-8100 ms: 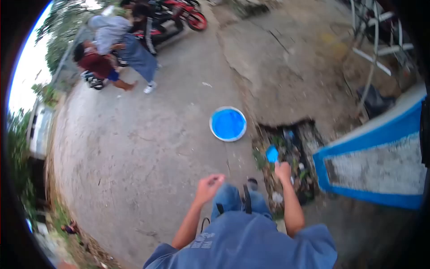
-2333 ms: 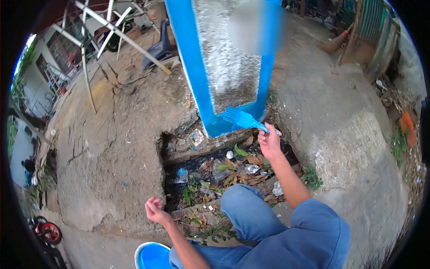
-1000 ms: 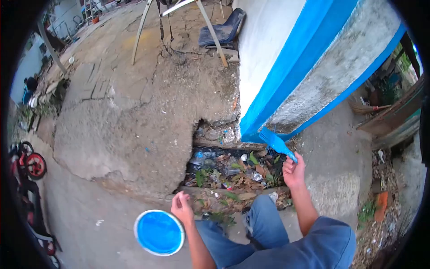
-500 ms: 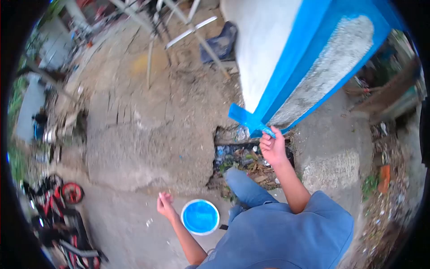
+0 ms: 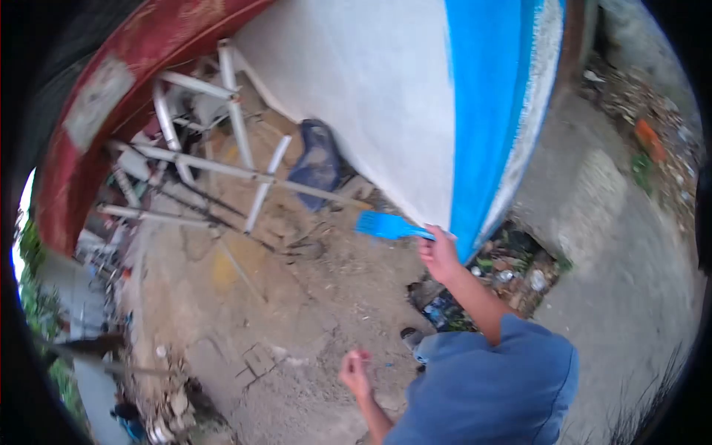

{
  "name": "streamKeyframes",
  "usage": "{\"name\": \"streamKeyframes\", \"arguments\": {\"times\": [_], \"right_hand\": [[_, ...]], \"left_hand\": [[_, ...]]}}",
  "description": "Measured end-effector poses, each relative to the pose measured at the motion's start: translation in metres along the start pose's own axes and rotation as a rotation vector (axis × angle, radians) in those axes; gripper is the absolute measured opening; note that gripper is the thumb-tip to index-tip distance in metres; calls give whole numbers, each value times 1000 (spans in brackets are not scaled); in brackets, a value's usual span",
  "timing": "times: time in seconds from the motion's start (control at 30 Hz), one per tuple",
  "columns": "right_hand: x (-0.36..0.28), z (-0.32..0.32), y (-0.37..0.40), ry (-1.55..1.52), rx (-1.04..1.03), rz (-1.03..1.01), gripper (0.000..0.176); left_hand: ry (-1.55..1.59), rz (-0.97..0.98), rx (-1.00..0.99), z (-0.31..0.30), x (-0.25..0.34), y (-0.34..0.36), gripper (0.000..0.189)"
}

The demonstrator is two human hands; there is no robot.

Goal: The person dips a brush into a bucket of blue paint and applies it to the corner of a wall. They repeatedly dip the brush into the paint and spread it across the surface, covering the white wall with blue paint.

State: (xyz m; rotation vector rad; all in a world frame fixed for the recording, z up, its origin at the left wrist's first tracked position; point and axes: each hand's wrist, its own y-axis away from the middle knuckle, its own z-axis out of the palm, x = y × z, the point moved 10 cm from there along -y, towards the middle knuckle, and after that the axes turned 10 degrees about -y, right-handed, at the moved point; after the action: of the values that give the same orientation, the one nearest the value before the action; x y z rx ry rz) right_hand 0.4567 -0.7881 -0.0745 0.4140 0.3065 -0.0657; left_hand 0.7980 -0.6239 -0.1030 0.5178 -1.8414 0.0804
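My right hand [image 5: 439, 256] is closed round the handle of a wide paintbrush [image 5: 389, 225], whose flat head is covered in bright blue and points left. Right behind the brush rises the pointed end of a boat hull, with a white side [image 5: 356, 81] and a blue painted band [image 5: 486, 96]. The brush overlaps the hull's lower tip in this view. My left hand [image 5: 357, 372] hangs low over the dirt ground, its fingers curled together with nothing visible in them.
A red boat hull [image 5: 141, 81] looms at upper left, above a tangle of pale poles [image 5: 200, 159]. A dark blue plastic piece [image 5: 317, 167] lies by the white hull. Under the hull tip is a pit with litter [image 5: 519, 271]; concrete [image 5: 608, 289] lies to the right.
My view has swung up and left, bringing in the red hull. The bucket of blue paint has left view. My right hand keeps the brush, now pointing more levelly left beside the hull.
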Motion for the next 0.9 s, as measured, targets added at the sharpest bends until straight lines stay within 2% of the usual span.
{"name": "streamKeyframes", "arguments": {"times": [0.07,0.13,0.2,0.27,0.4,0.43,0.5,0.53,0.6,0.63,0.67,0.73,0.77,0.83,0.9], "right_hand": [[-26,42,-1,118,-21,-172,18],[-57,64,9,191,17,-287,18],[-82,84,20,256,43,-407,19],[-123,104,48,477,30,-694,20],[-170,146,116,989,182,-1192,14],[-182,163,127,981,202,-1248,14],[-156,233,172,1673,187,-1664,12],[-157,245,180,1681,255,-1665,12],[-136,294,188,2194,275,-1791,13],[-131,312,189,2363,266,-1773,18],[-133,329,193,2404,302,-1759,18],[-119,360,193,2701,290,-1829,26],[-123,373,193,2718,300,-1813,26],[-116,392,190,2896,307,-1939,27],[-121,401,181,2954,359,-1901,26]], "left_hand": [[-95,88,-6,-20,34,-49,33],[39,15,56,-44,12,-105,37],[91,-1,36,-46,12,-150,35],[145,-6,15,-45,13,-190,34],[25,-24,-264,21,25,-285,31],[-32,-49,-362,49,31,-302,30],[-67,25,-498,95,53,-338,30],[-81,81,-602,122,73,-347,29],[-41,129,-747,161,121,-351,29],[-40,169,-788,178,142,-356,28],[-40,198,-820,193,156,-358,27],[-43,197,-904,222,163,-361,27],[-60,217,-950,235,167,-362,26],[-41,225,-1021,258,170,-358,26],[-20,239,-1091,272,178,-348,27]]}}
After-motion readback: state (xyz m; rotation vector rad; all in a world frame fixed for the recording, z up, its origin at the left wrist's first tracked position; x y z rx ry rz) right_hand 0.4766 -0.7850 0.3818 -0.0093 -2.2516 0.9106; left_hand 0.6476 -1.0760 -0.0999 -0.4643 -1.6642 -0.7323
